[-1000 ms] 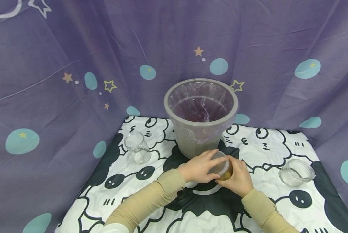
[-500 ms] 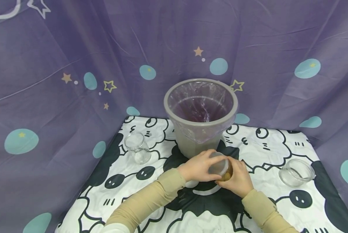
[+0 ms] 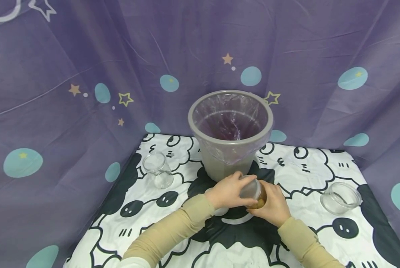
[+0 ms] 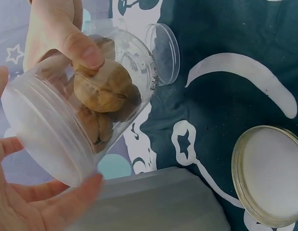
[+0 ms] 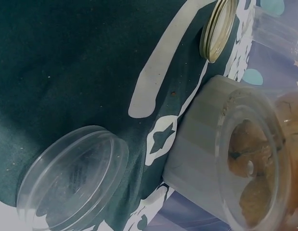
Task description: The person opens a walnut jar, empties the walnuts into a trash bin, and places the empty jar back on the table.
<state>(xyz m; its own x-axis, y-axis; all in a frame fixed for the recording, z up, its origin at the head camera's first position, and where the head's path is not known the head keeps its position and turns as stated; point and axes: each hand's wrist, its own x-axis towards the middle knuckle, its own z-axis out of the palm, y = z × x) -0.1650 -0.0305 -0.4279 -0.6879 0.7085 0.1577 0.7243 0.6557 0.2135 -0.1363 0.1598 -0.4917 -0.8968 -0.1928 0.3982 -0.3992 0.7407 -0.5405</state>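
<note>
A clear jar of walnuts lies tilted in the air between both hands, in front of the bin. My right hand grips its body, the thumb pressed on the clear wall in the left wrist view. Round the translucent white lid at the jar's mouth end curl the fingers of my left hand. That lid faces left in the head view and sits at the mouth in the left wrist view. The jar's base shows in the right wrist view, brown walnuts visible through it.
A grey bin with a clear liner stands just behind the hands. Clear glass jars stand on either side, one at left, another glass jar at right. A gold-rimmed lid lies on the patterned cloth beneath my left wrist.
My left hand and the translucent lid have shifted slightly left. My right hand stays nearly in place with the jar.
</note>
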